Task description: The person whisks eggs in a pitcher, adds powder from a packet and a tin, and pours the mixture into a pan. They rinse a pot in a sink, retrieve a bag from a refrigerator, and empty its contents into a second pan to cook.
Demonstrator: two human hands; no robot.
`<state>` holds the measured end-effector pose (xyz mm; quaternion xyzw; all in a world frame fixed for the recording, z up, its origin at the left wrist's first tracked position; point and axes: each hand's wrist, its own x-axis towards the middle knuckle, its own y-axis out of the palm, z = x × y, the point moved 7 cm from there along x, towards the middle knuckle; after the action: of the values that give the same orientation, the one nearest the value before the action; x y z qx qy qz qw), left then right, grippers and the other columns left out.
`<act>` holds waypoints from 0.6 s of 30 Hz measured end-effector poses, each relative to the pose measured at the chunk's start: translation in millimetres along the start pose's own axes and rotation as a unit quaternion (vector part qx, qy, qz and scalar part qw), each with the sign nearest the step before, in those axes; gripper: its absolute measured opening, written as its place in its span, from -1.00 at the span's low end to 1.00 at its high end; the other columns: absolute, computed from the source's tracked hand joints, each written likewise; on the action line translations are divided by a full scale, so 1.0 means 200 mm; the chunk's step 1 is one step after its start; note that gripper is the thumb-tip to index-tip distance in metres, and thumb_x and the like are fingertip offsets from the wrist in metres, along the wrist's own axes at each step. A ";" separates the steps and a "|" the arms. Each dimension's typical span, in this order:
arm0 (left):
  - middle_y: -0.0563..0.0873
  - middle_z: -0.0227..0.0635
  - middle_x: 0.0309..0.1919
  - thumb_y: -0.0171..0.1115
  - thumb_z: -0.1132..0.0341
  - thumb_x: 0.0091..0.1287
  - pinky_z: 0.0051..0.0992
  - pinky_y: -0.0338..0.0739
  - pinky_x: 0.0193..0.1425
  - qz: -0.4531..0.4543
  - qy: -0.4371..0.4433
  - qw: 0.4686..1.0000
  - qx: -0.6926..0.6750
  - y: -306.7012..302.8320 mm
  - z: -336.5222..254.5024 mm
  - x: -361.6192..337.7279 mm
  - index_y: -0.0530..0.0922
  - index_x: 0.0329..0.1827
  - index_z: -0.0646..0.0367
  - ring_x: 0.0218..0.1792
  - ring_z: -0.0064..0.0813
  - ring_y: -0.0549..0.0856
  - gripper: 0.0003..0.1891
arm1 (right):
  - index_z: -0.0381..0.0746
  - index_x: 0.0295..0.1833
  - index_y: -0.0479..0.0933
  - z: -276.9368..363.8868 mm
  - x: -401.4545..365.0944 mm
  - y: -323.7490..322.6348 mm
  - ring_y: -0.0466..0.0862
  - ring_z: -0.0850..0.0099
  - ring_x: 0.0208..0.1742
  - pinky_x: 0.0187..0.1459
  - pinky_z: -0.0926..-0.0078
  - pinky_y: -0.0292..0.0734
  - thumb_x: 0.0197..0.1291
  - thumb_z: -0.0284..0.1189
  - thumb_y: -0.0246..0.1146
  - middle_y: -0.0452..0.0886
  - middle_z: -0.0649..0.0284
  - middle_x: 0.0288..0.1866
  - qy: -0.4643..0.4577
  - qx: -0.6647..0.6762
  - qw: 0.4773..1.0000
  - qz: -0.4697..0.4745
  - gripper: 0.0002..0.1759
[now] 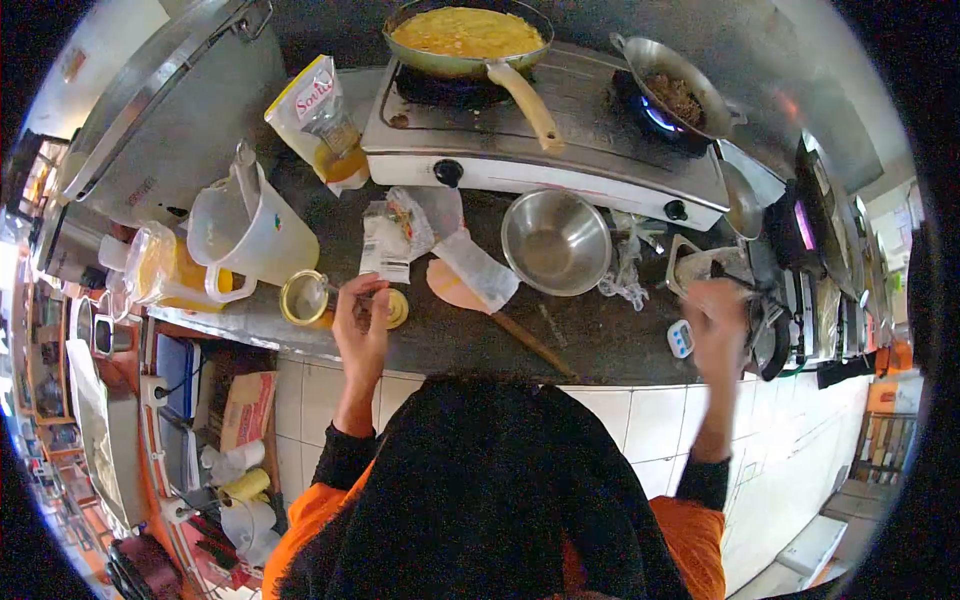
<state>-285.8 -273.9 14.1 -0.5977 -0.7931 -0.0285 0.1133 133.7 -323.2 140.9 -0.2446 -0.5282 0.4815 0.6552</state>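
Observation:
My left hand (362,315) is at the counter's front, its fingers curled beside a small round yellowish container (397,308); whether it grips anything is not clear. An open glass jar (305,297) stands just left of it. My right hand (715,315), blurred by motion, is over the counter's right part, near a small white-and-blue timer (680,339) and a metal tray (706,262). Between the hands are a steel bowl (556,243), a wooden-handled spatula (533,345) partly under a plastic packet (477,268), and an opened packet (386,243).
On the gas stove (580,110) a pan with a yellow flat food (468,38) has its handle towards me. A wok (678,88) sits over a blue flame. At the left stand a plastic jug (255,232) and an oil pouch (318,125).

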 end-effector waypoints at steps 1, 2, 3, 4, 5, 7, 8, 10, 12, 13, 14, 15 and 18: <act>0.61 -0.35 -0.23 0.12 0.43 0.27 -0.66 0.43 -0.28 0.016 0.003 1.000 0.007 -0.01 0.04 0.00 0.46 -0.07 0.24 -0.33 -0.69 0.52 -0.80 | -0.19 -0.24 0.56 0.06 -0.12 0.23 0.55 0.21 -0.18 -0.16 0.32 0.46 0.05 -0.39 0.24 0.56 0.16 -0.29 0.012 0.066 0.996 0.066 -0.85; 0.61 -0.36 -0.24 0.12 0.44 0.26 -0.66 0.43 -0.30 0.032 0.007 0.999 0.014 -0.01 0.06 0.00 0.47 -0.08 0.23 -0.35 -0.70 0.51 -0.81 | -0.17 -0.19 0.55 0.21 -0.21 0.41 0.56 0.20 -0.17 -0.17 0.29 0.47 0.09 -0.26 0.23 0.56 0.18 -0.28 0.035 0.093 0.987 0.128 -0.75; 0.63 -0.40 -0.26 0.13 0.45 0.24 -0.68 0.39 -0.34 0.032 0.039 0.998 0.030 0.00 0.02 0.00 0.48 -0.09 0.21 -0.41 -0.72 0.49 -0.81 | -0.15 -0.07 0.51 0.28 -0.33 0.63 0.55 0.17 -0.13 -0.15 0.27 0.47 0.10 -0.12 0.20 0.55 0.14 -0.17 0.044 0.075 0.971 0.221 -0.62; 0.63 -0.40 -0.26 0.13 0.44 0.24 -0.68 0.40 -0.34 0.045 0.029 0.998 0.025 0.00 0.02 0.00 0.48 -0.09 0.21 -0.41 -0.72 0.49 -0.81 | -0.12 0.04 0.45 0.32 -0.45 0.80 0.52 0.13 -0.10 -0.14 0.25 0.47 0.09 -0.06 0.18 0.49 0.10 -0.09 0.027 0.008 0.966 0.256 -0.52; 0.63 -0.40 -0.26 0.13 0.44 0.25 -0.68 0.40 -0.33 0.057 0.020 0.998 0.019 0.00 0.00 0.00 0.48 -0.09 0.21 -0.41 -0.72 0.49 -0.81 | -0.17 0.00 0.43 0.36 -0.52 0.89 0.49 0.08 -0.10 -0.12 0.23 0.46 0.10 -0.10 0.18 0.44 0.05 -0.09 -0.023 -0.046 0.977 0.205 -0.55; 0.63 -0.41 -0.25 0.14 0.44 0.25 -0.66 0.41 -0.33 0.082 0.028 0.996 0.011 0.02 -0.06 -0.01 0.48 -0.07 0.21 -0.41 -0.71 0.49 -0.80 | -0.20 -0.07 0.43 0.35 -0.57 0.98 0.48 0.07 -0.07 -0.14 0.21 0.46 0.11 -0.15 0.17 0.43 0.05 -0.09 -0.001 -0.055 0.977 0.207 -0.61; 0.63 -0.40 -0.26 0.14 0.45 0.25 -0.66 0.41 -0.33 0.100 0.018 0.995 -0.002 0.04 -0.06 -0.01 0.48 -0.06 0.21 -0.42 -0.71 0.49 -0.79 | -0.22 -0.11 0.43 0.35 -0.56 0.99 0.47 0.07 -0.06 -0.15 0.21 0.47 0.12 -0.17 0.16 0.42 0.05 -0.10 0.008 -0.059 0.977 0.205 -0.64; 0.62 -0.39 -0.26 0.15 0.46 0.24 -0.66 0.42 -0.33 0.139 -0.001 0.990 -0.025 0.08 -0.06 -0.01 0.47 -0.05 0.22 -0.42 -0.71 0.49 -0.78 | -0.28 -0.19 0.39 0.41 -0.53 0.89 0.54 0.10 -0.17 -0.23 0.25 0.49 0.11 -0.25 0.17 0.46 0.04 -0.21 0.036 0.015 0.974 0.222 -0.69; 0.62 -0.37 -0.26 0.14 0.49 0.24 -0.69 0.40 -0.33 0.142 0.033 0.987 -0.061 0.12 -0.11 0.03 0.46 -0.04 0.25 -0.43 -0.72 0.47 -0.77 | -0.30 -0.19 0.38 0.38 -0.53 0.78 0.57 0.16 -0.26 -0.27 0.29 0.50 0.10 -0.27 0.18 0.49 0.05 -0.26 0.083 0.107 0.943 0.302 -0.68; 0.61 -0.37 -0.26 0.14 0.49 0.24 -0.70 0.40 -0.33 0.148 0.047 0.985 -0.069 0.13 -0.15 0.05 0.46 -0.05 0.26 -0.43 -0.72 0.46 -0.78 | -0.30 -0.16 0.38 0.34 -0.53 0.71 0.58 0.22 -0.32 -0.29 0.32 0.49 0.11 -0.28 0.19 0.51 0.07 -0.30 0.127 0.162 0.904 0.375 -0.68; 0.61 -0.37 -0.26 0.13 0.49 0.25 -0.71 0.40 -0.32 0.153 0.060 0.983 -0.077 0.15 -0.19 0.07 0.45 -0.05 0.27 -0.42 -0.73 0.46 -0.78 | -0.30 -0.13 0.38 0.31 -0.54 0.63 0.58 0.28 -0.39 -0.30 0.34 0.48 0.12 -0.29 0.20 0.53 0.09 -0.34 0.170 0.215 0.852 0.445 -0.67; 0.60 -0.39 -0.27 0.12 0.49 0.26 -0.69 0.40 -0.29 0.155 0.057 0.981 -0.103 0.16 -0.27 0.08 0.45 -0.05 0.27 -0.42 -0.72 0.46 -0.80 | -0.28 -0.09 0.39 0.31 -0.50 0.49 0.57 0.37 -0.39 -0.33 0.40 0.47 0.13 -0.29 0.20 0.54 0.15 -0.33 0.153 0.201 0.857 0.449 -0.67; 0.58 -0.40 -0.25 0.10 0.49 0.28 -0.67 0.41 -0.25 0.153 0.070 0.974 -0.149 0.18 -0.39 0.13 0.43 -0.04 0.25 -0.39 -0.72 0.48 -0.80 | -0.23 -0.03 0.42 0.19 -0.45 0.11 0.52 0.60 -0.39 -0.40 0.58 0.44 0.18 -0.33 0.18 0.54 0.32 -0.35 0.227 0.247 0.799 0.499 -0.70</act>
<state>-247.6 -253.2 92.4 -0.7188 -0.6692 -0.1700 0.0810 92.9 -400.8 93.2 -0.4063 -0.0327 0.7868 0.4634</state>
